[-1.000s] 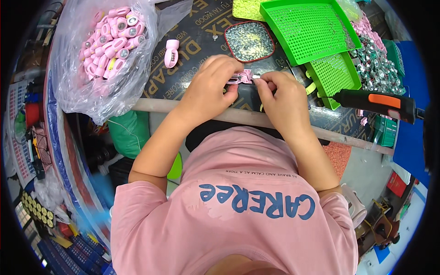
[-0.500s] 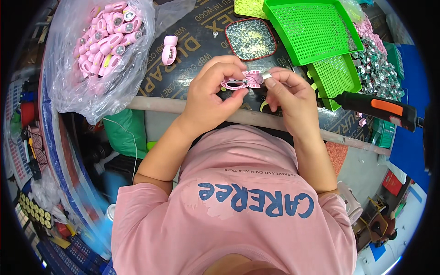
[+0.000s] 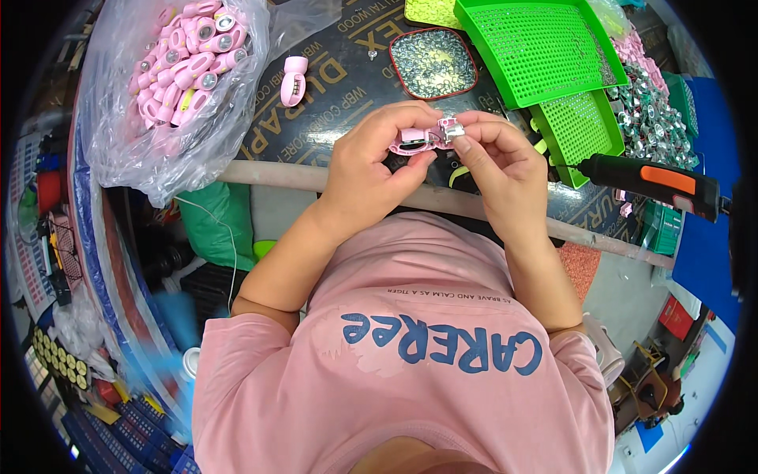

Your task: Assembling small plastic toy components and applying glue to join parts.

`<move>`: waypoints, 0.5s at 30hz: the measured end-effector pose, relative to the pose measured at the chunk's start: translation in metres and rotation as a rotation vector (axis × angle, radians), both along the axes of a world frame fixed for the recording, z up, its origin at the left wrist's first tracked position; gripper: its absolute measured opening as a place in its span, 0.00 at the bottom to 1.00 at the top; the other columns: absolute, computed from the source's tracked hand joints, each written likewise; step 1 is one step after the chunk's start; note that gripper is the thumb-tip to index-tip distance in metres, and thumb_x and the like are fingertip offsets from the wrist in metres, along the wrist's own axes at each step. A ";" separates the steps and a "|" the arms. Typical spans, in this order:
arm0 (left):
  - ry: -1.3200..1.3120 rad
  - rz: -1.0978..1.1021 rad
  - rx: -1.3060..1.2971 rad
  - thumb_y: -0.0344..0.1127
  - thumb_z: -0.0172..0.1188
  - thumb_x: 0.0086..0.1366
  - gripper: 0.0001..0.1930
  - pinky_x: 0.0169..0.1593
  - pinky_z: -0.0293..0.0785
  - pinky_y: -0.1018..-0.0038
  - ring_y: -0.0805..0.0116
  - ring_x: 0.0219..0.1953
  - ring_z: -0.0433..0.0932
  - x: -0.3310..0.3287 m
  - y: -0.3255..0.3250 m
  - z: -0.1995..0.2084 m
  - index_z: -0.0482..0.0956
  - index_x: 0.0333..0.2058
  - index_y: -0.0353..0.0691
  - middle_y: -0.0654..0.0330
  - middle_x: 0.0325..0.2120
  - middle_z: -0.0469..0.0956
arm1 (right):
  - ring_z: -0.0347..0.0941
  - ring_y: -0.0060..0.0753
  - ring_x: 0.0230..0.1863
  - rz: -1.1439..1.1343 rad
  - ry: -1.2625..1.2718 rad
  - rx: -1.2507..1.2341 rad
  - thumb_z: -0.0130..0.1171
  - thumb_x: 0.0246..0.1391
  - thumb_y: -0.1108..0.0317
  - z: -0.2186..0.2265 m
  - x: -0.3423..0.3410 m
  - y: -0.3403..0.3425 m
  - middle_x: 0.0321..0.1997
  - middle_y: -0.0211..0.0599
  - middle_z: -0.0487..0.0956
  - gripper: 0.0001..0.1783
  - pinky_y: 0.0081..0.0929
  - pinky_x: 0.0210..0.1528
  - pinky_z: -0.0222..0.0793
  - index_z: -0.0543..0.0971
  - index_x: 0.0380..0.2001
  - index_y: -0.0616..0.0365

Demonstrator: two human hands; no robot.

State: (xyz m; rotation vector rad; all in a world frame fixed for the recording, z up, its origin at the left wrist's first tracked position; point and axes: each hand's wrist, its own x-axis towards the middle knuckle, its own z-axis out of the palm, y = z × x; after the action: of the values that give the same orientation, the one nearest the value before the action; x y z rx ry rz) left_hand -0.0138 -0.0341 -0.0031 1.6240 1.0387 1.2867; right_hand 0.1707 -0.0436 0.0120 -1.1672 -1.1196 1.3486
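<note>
Over the table edge my left hand [image 3: 365,158] is closed around a pink plastic flashlight casing [image 3: 410,148], whose inside with a dark opening faces up. My right hand [image 3: 503,158] pinches a small shiny silver lamp part [image 3: 452,131] between thumb and fingers. That part sits at the head end of the casing, and whether it is fully seated I cannot tell. A single pink flashlight [image 3: 294,81] lies on the table to the left. Farther left, a clear plastic bag [image 3: 118,150] holds many similar pink flashlights [image 3: 189,63].
A red-rimmed tray [image 3: 433,96] of small parts stands beyond my hands. Green perforated trays [image 3: 537,59] overlap at the right, beside a heap of silver lamp parts [image 3: 651,110]. A black and orange electric screwdriver [image 3: 651,180] points in from the right.
The silver part in my right hand has come against the head end of the casing and now shows more of its shiny face. My left hand keeps its hold.
</note>
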 end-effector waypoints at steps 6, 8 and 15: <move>0.033 0.005 -0.012 0.20 0.67 0.53 0.19 0.50 0.80 0.67 0.59 0.47 0.83 0.000 -0.001 -0.003 0.79 0.45 0.38 0.55 0.45 0.83 | 0.79 0.19 0.44 0.010 -0.024 -0.053 0.64 0.62 0.78 0.002 -0.002 -0.001 0.50 0.37 0.81 0.05 0.19 0.48 0.76 0.83 0.40 0.68; -0.006 0.006 -0.016 0.19 0.65 0.54 0.17 0.50 0.78 0.68 0.60 0.47 0.81 0.003 -0.003 -0.004 0.77 0.42 0.37 0.55 0.44 0.81 | 0.79 0.19 0.43 -0.015 0.000 -0.026 0.63 0.62 0.78 0.001 -0.006 -0.004 0.48 0.36 0.82 0.04 0.19 0.47 0.77 0.82 0.39 0.68; -0.144 0.085 -0.119 0.17 0.61 0.53 0.12 0.51 0.75 0.69 0.62 0.44 0.77 0.018 -0.010 -0.005 0.73 0.36 0.36 0.54 0.40 0.77 | 0.81 0.22 0.41 -0.050 -0.126 0.097 0.64 0.61 0.78 -0.010 -0.013 -0.010 0.48 0.40 0.82 0.05 0.21 0.43 0.80 0.81 0.39 0.67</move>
State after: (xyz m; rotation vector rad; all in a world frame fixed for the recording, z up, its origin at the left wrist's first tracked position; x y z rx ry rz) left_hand 0.0046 -0.0439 -0.0077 1.3903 1.0838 1.3511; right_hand 0.1574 -0.0531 0.0020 -1.2145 -1.2236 1.1831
